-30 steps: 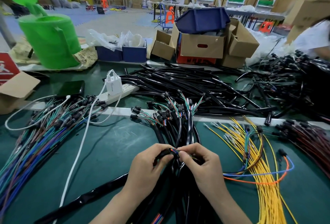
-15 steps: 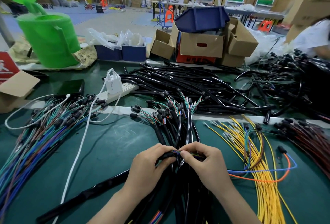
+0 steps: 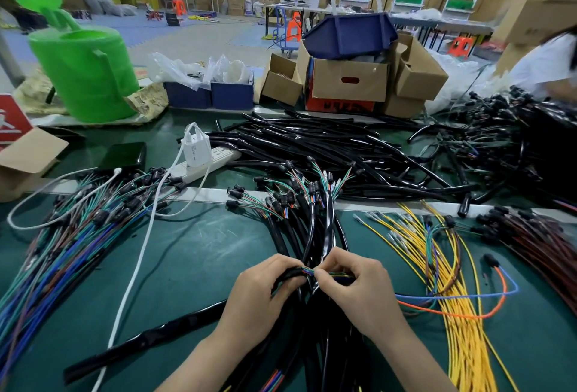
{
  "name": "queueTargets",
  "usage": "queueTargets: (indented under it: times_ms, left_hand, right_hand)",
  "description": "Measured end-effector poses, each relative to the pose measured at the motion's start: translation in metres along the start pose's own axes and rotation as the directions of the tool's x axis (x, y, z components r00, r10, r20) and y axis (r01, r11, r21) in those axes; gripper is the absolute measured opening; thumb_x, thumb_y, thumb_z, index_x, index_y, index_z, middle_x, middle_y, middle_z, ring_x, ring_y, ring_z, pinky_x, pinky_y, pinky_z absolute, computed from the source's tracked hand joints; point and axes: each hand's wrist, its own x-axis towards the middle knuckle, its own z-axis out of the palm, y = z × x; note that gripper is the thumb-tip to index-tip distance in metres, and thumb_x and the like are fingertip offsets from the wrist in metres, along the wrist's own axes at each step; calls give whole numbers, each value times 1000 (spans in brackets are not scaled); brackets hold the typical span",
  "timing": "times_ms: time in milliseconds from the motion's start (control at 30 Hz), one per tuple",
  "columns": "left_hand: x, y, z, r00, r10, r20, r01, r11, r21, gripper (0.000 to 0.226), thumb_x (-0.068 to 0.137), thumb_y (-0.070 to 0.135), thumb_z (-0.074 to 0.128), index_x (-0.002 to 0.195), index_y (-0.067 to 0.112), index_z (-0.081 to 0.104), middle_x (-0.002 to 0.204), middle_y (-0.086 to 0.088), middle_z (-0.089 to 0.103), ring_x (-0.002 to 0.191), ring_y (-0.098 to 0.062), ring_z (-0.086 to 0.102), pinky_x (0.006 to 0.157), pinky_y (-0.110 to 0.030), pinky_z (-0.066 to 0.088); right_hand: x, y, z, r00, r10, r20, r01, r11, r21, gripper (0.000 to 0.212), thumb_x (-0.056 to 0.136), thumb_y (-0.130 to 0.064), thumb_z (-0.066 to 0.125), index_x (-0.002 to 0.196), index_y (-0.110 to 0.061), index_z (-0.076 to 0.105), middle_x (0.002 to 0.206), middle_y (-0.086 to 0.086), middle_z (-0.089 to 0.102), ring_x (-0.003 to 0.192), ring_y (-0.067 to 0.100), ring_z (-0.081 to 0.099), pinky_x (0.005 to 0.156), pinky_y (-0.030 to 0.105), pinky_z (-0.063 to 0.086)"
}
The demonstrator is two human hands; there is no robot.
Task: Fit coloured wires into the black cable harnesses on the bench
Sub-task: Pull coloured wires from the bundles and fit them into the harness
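Note:
My left hand [image 3: 259, 295] grips the open end of a black cable sleeve [image 3: 288, 274] at the bench's front centre. My right hand [image 3: 359, 291] pinches a small bunch of coloured wires [image 3: 338, 275] whose tips meet the sleeve's mouth between my thumbs. Orange and blue wires [image 3: 487, 298] trail from my right hand out to the right. Under both hands lies a bundle of black harnesses [image 3: 318, 229] with coloured wire ends fanning out at its far end. A flat black sleeve [image 3: 150, 338] runs off to the lower left.
Yellow wires [image 3: 462, 313] lie to the right, dark red ones [image 3: 537, 241] at far right, blue-green ones [image 3: 62, 245] on the left. A white charger cable [image 3: 137, 266] crosses the mat from a power strip [image 3: 206, 163]. Black tubes [image 3: 327, 148], boxes [image 3: 349, 79] and a green watering can [image 3: 84, 73] stand behind.
Both hands stay together at the sleeve's mouth with only small finger shifts. The orange and blue wire loop on the right has shifted slightly.

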Motion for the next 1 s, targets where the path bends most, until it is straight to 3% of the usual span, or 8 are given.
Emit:
queueTargets:
  times_ms: [267, 467, 733, 900, 1000]
  left_hand:
    - [0, -3, 1, 1000, 5, 29, -5, 1000, -19, 13, 85, 39, 56, 96, 32, 60, 91, 17, 66, 82, 5, 62, 74, -15, 47]
    - [-2, -2, -2, 995, 22, 99, -35, 990, 136, 26, 86, 51, 49, 108, 39, 57, 87, 17, 61, 78, 2, 60, 68, -31, 52]
    - [-2, -1, -1, 990, -4, 139, -19, 986, 164, 38, 87, 55, 45, 112, 34, 65, 83, 14, 55, 72, -7, 56, 65, -36, 51]
    - [-2, 0, -1, 984, 9, 175, -32, 991, 131, 36, 86, 53, 47, 120, 44, 52, 82, 11, 53, 70, -6, 53, 65, -34, 50]
    - [-2, 1, 0, 981, 28, 193, -46, 995, 89, 33, 89, 49, 48, 118, 36, 58, 82, 13, 52, 68, -3, 51, 64, -31, 49]
  right_hand:
    - [0, -4, -3, 998, -56, -30, 53, 996, -76, 17, 66, -40, 59, 71, -24, 62, 61, -13, 60, 64, 9, 55, 64, 37, 47]
    - [1, 0, -7, 998, -53, 38, 58, 989, -134, 14, 69, -42, 61, 75, -29, 61, 63, -18, 61, 69, 8, 56, 67, 33, 47]
    - [-1, -1, -11, 975, -218, 39, 218, 914, -341, 19, 70, -45, 54, 72, -28, 61, 66, -14, 61, 69, 6, 53, 57, 27, 42]
    - [1, 3, -10, 979, -179, 98, 201, 923, -328, 16, 76, -44, 56, 81, -29, 62, 76, -15, 65, 79, 5, 57, 67, 28, 45]
    - [0, 3, -8, 981, -166, 100, 185, 957, -223, 13, 75, -40, 54, 84, -31, 58, 74, -15, 63, 73, 5, 57, 68, 30, 46]
